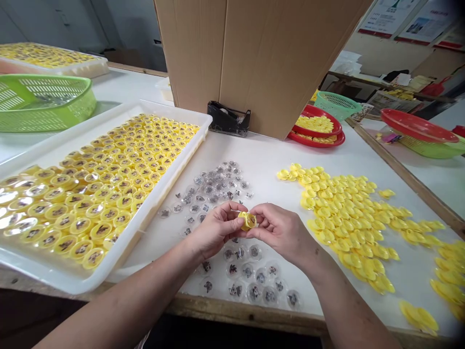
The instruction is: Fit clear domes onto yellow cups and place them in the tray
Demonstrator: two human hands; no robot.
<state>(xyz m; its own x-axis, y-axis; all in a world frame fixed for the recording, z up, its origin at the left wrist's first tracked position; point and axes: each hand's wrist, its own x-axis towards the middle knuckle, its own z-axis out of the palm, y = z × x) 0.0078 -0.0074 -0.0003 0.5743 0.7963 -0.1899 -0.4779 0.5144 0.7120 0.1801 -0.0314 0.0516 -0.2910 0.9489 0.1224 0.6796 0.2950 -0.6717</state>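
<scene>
Between both hands, above the middle of the white table, is a small round yellow plastic piece (248,221) with a dark picture on its face. My left hand (218,229) pinches it from the left, thumb and fingers closed on its edge. From the right, the thumb and fingertips of my right hand (278,230) close on the same piece. Clear round discs with printed figures (261,276) lie on the table below and behind the hands. To the right spreads a heap of yellow plastic cups (345,213).
At left, a white tray (123,265) holds rows of yellow pieces with pictures. Behind it stand a green basket (47,118) and another full tray (90,69). A cardboard box (261,63), a black tape dispenser (228,119) and red plates (336,141) stand at the back.
</scene>
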